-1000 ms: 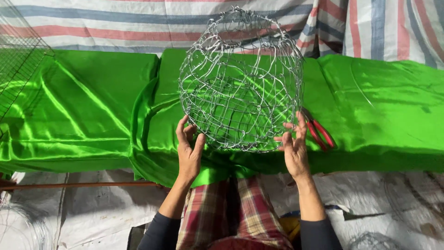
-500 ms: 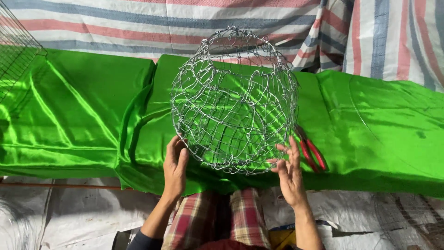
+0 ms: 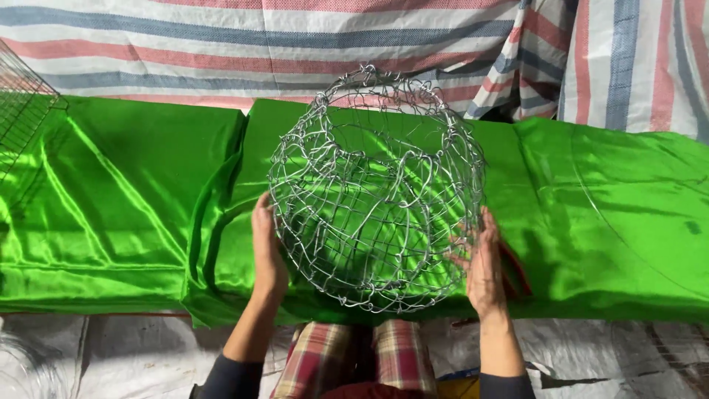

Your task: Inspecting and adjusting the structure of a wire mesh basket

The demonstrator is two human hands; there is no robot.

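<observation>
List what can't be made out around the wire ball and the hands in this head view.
- Red-handled tool: mostly hidden behind the right hand; its kind is unclear.
- Wire grid: cut off by the left edge.
- Left hand: fingertips hidden by the wire ball.

Wire basket (image 3: 377, 188): bare shiny metal, kinked strands. Green cloth (image 3: 133, 199): glossy satin, creased. Striped tarp (image 3: 221, 44): matt woven plastic.

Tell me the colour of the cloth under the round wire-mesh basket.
Shiny bright green satin cloth, clearest in the head view.
</observation>
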